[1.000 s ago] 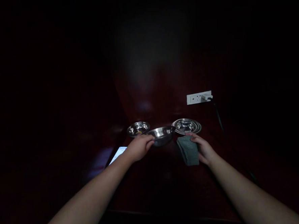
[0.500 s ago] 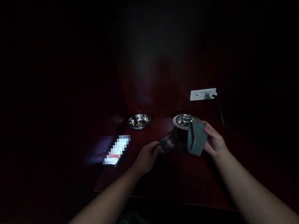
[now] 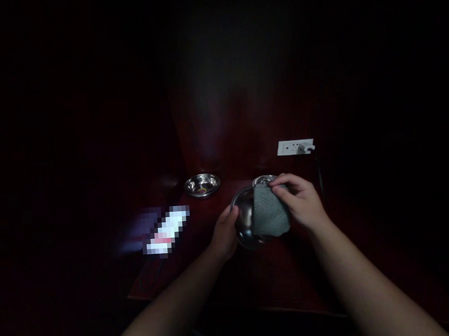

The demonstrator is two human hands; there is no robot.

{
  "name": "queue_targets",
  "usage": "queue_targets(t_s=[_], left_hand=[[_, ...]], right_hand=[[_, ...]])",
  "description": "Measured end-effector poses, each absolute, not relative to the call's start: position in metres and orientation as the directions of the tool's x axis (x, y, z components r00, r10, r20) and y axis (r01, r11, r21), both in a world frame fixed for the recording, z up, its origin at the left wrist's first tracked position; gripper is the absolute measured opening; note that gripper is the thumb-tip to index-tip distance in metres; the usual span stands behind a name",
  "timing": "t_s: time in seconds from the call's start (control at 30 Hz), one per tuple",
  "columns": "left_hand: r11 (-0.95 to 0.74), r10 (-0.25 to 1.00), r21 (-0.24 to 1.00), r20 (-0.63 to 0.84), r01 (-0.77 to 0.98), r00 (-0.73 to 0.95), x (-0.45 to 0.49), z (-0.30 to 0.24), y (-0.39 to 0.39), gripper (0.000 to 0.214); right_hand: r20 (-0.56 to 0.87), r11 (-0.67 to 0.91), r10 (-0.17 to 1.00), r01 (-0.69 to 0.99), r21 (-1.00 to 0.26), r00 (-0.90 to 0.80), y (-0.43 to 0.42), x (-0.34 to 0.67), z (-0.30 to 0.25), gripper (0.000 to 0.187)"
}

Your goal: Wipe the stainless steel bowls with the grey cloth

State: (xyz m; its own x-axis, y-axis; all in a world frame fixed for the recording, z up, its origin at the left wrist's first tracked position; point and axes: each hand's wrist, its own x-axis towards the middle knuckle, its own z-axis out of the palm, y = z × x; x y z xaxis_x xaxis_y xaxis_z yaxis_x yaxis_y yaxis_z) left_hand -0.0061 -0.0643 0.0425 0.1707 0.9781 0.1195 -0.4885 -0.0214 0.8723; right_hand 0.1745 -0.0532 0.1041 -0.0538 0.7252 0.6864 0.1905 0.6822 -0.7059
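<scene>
1. The room is very dark; we make out only a dark red wooden surface (image 3: 200, 271) that runs back to a wall of the same colour
2. On that wall sits a white power socket (image 3: 288, 147) with a white plug (image 3: 307, 146) in its right end, and a dark cable (image 3: 319, 175) hangs down from the plug
3. The left hand (image 3: 224, 234) is curled round the left rim of a steel bowl (image 3: 245, 222), thumb on the near side; the bowl is over the middle of the surface, tipped so that its hollow faces us, and we cannot tell whether its lower edge touches the wood
4. The right hand (image 3: 302, 201) pinches a grey cloth (image 3: 269, 213) by its top edge, fingers pressed together; the cloth lies over the right half of the bowl's hollow, touching it
5. Just behind the right hand's fingers we see the rim of a half-hidden steel bowl (image 3: 262, 179)
6. A small steel bowl (image 3: 202, 184) stands upright at the back, left of the held one and well apart from it
7. Near the left edge lies a lit rectangle (image 3: 165, 231), blurred into blocks
</scene>
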Motion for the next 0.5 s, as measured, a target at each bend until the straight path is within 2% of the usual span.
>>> queue_targets(t_s=[0.1, 0.27, 0.37, 0.5], left_hand=[[0.016, 0.982, 0.855, 0.083, -0.518, 0.168, 0.004, 0.040, -0.063, 0.038], [-0.001, 0.981, 0.886, 0.091, -0.464, 0.171, 0.008, 0.036, -0.062, 0.037], [-0.080, 0.956, 0.933, 0.171, -0.350, 0.237, -0.001, 0.041, -0.063, 0.038], [-0.306, 0.889, 0.952, 0.286, -0.002, 0.358, -0.023, 0.055, -0.067, 0.031]], right_hand=[[0.690, 0.705, 0.696, 0.372, -0.604, -0.198, -0.040, 0.162, 0.099, 0.010], [0.691, 0.687, 0.687, 0.511, -0.516, -0.225, -0.030, 0.159, 0.089, 0.010], [0.697, 0.677, 0.695, 0.489, -0.550, -0.177, -0.035, 0.165, 0.091, 0.008], [0.656, 0.632, 0.754, 0.326, -0.703, -0.046, -0.051, 0.176, 0.105, 0.008]])
